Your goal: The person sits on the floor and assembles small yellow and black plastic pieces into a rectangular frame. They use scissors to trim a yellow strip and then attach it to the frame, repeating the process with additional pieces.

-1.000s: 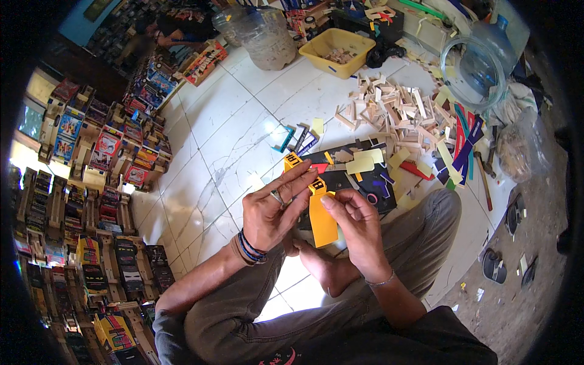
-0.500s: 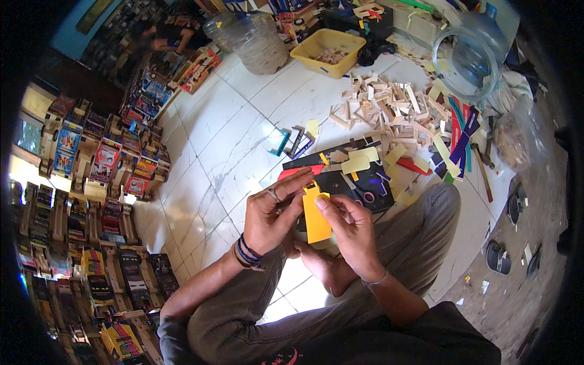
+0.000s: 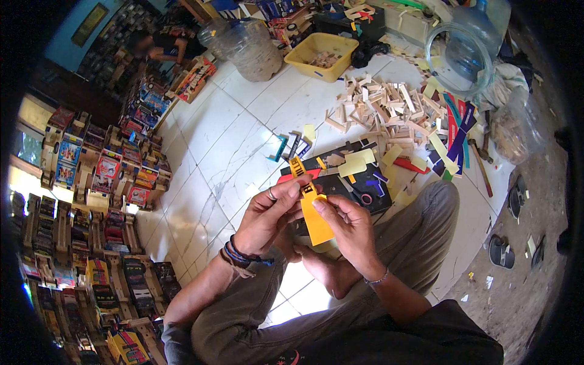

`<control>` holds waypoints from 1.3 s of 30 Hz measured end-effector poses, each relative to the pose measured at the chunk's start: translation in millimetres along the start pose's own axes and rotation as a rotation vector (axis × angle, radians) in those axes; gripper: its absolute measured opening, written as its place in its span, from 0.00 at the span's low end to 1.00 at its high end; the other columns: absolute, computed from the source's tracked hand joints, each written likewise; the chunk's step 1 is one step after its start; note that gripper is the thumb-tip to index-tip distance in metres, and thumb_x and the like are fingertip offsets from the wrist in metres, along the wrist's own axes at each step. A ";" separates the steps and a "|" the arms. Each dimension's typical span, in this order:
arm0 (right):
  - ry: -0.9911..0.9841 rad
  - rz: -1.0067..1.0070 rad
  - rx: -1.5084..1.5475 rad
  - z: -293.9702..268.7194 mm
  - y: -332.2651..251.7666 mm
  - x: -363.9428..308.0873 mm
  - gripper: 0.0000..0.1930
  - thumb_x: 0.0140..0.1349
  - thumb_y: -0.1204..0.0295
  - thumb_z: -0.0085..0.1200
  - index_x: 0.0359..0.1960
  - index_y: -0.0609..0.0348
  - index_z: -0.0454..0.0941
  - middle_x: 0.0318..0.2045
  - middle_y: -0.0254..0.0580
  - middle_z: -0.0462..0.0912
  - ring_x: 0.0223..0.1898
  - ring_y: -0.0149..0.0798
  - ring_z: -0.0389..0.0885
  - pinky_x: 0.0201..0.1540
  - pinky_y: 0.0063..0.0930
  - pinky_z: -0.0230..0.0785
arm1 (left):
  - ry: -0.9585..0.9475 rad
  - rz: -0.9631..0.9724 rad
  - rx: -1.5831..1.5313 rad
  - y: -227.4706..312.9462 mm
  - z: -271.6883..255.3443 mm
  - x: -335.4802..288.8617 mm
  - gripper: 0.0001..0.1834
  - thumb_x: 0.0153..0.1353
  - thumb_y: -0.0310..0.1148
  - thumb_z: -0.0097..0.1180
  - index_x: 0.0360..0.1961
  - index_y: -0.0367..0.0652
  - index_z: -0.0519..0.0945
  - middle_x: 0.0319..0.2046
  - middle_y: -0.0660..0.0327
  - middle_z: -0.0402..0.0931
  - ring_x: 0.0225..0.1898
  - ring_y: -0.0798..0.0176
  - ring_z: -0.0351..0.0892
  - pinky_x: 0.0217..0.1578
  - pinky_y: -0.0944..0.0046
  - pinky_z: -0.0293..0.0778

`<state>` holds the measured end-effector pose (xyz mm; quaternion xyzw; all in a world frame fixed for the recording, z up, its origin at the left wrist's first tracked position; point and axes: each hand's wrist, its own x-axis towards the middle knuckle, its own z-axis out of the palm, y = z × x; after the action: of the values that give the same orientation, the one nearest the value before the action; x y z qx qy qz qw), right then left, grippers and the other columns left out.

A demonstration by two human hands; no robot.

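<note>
Pinching a smooth, flared yellow strip (image 3: 318,226) in both hands (image 3: 263,220) (image 3: 351,236), wooden pieces (image 3: 392,104) heaped beyond

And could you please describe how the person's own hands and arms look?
The left hand wears a silvery ring, with stacked blue, dark and brown bracelets at its wrist; the right hand has a thin silvery bracelet. Dark sleeves leave the forearms bare.

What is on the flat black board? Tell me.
Visible items include pale-yellow paper pieces, ring-handled scissors and small purple strips. The left hand, right hand and flat yellow strip cover some of it; anything there is hidden.
</note>
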<state>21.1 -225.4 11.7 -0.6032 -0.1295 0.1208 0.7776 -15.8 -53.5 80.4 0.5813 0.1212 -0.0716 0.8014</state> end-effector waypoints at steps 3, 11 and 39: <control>-0.001 0.013 0.002 0.6 -2.8 -1.3 0.11 0.66 0.68 0.64 0.43 0.64 0.82 0.34 0.33 0.85 0.36 0.22 0.80 0.40 0.19 0.73 | 0.074 -0.017 0.049 1.0 0.0 -1.7 0.19 0.74 0.35 0.52 0.63 0.42 0.77 0.56 0.58 0.81 0.56 0.62 0.80 0.58 0.57 0.77; 0.161 -0.466 -0.482 1.1 -7.1 -5.1 0.09 0.61 0.74 0.67 0.40 0.63 0.82 0.36 0.41 0.86 0.36 0.35 0.83 0.43 0.27 0.75 | 0.144 -0.084 -0.141 -2.1 -0.8 1.9 0.19 0.73 0.33 0.53 0.63 0.43 0.76 0.53 0.57 0.82 0.52 0.62 0.83 0.54 0.59 0.80; 0.103 -0.032 0.045 5.2 -1.7 2.5 0.13 0.63 0.66 0.68 0.44 0.60 0.84 0.36 0.35 0.88 0.33 0.24 0.82 0.37 0.21 0.74 | 0.088 -0.022 -0.219 -0.9 17.1 0.7 0.22 0.75 0.43 0.52 0.60 0.38 0.78 0.56 0.55 0.80 0.57 0.64 0.80 0.61 0.62 0.75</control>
<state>21.6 -220.2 14.8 -0.5888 -0.0964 0.0802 0.7985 -13.5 -70.0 84.4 0.4914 0.1697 -0.0412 0.8533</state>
